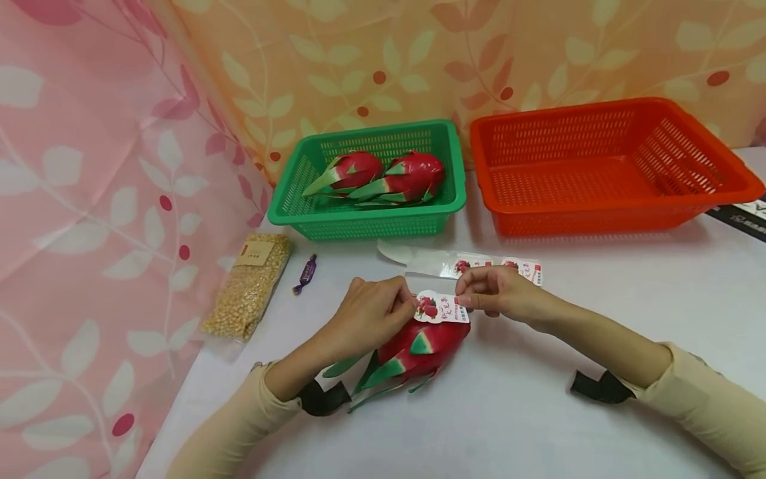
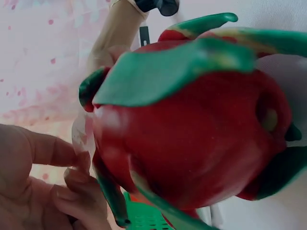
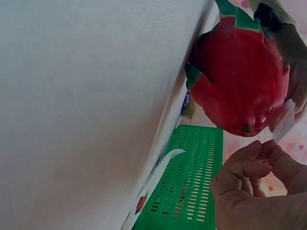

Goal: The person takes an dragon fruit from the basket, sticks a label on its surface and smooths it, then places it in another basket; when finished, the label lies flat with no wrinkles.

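Observation:
A white sticker label (image 1: 441,307) with a dragon fruit picture is stretched between both hands, right over a red dragon fruit (image 1: 426,346) lying on the table. My left hand (image 1: 378,307) pinches the label's left end between thumb and finger. At its right end my right hand (image 1: 503,291) pinches it by the edge. In the left wrist view the fruit (image 2: 192,139) fills most of the frame, with the label's edge (image 2: 82,136) beside it. From the right wrist, the label (image 3: 285,122) stands close against the fruit's side.
A strip of labels (image 1: 439,261) lies behind the hands. Further back, a green basket (image 1: 371,226) holds two dragon fruits (image 1: 395,176), next to a red basket (image 1: 598,223). To the left are a bag of yellow grains (image 1: 248,293) and a purple-wrapped candy (image 1: 306,274).

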Demonstrator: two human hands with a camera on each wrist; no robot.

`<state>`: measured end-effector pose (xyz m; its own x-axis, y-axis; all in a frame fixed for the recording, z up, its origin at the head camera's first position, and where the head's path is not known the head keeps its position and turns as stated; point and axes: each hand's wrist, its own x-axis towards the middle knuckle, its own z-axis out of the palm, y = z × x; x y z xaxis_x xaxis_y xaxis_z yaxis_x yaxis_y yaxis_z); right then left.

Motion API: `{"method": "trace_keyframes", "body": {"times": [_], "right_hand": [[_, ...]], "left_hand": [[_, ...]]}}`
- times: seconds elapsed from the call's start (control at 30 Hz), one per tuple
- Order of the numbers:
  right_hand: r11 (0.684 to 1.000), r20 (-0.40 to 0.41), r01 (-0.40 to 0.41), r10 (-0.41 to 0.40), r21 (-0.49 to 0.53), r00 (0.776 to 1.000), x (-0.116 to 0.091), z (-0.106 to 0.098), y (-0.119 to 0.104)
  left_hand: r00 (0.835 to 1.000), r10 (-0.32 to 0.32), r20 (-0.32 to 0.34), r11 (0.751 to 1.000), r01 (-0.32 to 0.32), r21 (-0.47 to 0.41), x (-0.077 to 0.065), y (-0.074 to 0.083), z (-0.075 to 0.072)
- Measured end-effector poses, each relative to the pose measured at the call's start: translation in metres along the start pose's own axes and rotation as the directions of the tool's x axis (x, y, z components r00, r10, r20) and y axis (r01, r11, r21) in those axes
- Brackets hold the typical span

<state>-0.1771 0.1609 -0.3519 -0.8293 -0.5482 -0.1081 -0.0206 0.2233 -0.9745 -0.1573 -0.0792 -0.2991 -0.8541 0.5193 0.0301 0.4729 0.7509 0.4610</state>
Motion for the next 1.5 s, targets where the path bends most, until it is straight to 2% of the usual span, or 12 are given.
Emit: {"method": "trace_keyframes", "body": {"times": [0.1, 0.2, 0.4, 0.67, 0.87, 1.07, 1.17, 1.27, 1.4, 1.5], "right_hand": [[1.0, 0.012, -0.026, 0.026, 0.008, 1.0, 0.001, 0.001, 0.002], [1.0, 0.009, -0.014, 0.014, 0.009, 1.0, 0.002, 0.002, 0.003], [1.0, 0.013, -0.014, 0.014, 0.018, 1.0, 0.003, 0.003, 0.006], [0.999, 0.039, -0.018, 0.016, 0.047, 0.999, 0.005, 0.003, 0.009], [1.0, 0.045, -0.018, 0.017, 0.026, 0.999, 0.004, 0.003, 0.007], [0.999, 0.038, 0.023, -0.022, -0.022, 0.999, 0.002, 0.006, 0.005], [0.998, 0.035, 0.052, -0.05, -0.047, 0.998, 0.002, 0.007, 0.004], [0.996, 0.023, 0.048, -0.046, -0.072, 0.999, 0.001, 0.006, 0.003], [0.993, -0.056, 0.025, -0.032, -0.119, 0.998, 0.0, 0.005, 0.003], [0.984, -0.122, 0.043, -0.065, -0.174, 0.99, -0.002, 0.006, 0.001]], "left_hand": [[0.999, -0.019, 0.038, 1.0, 0.019, 0.004, 0.002, -0.002, 0.001], [0.998, -0.032, 0.05, 0.999, 0.031, 0.036, 0.003, -0.002, 0.002], [0.999, -0.011, 0.043, 0.989, 0.004, 0.15, 0.005, -0.001, 0.006], [0.999, 0.004, 0.045, 0.971, -0.014, 0.237, 0.008, -0.001, 0.008], [0.995, 0.042, 0.085, 0.955, -0.065, 0.29, 0.011, 0.0, 0.004], [0.992, 0.031, 0.126, 0.95, -0.068, 0.305, 0.012, 0.001, 0.002], [0.991, 0.027, 0.134, 0.951, -0.067, 0.302, 0.012, 0.001, 0.002], [0.991, 0.031, 0.129, 0.957, -0.066, 0.283, 0.013, 0.001, 0.002], [0.992, 0.016, 0.127, 0.967, -0.047, 0.249, 0.012, -0.001, 0.002], [0.996, 0.009, 0.085, 0.972, -0.029, 0.235, 0.012, -0.001, 0.002]]}}
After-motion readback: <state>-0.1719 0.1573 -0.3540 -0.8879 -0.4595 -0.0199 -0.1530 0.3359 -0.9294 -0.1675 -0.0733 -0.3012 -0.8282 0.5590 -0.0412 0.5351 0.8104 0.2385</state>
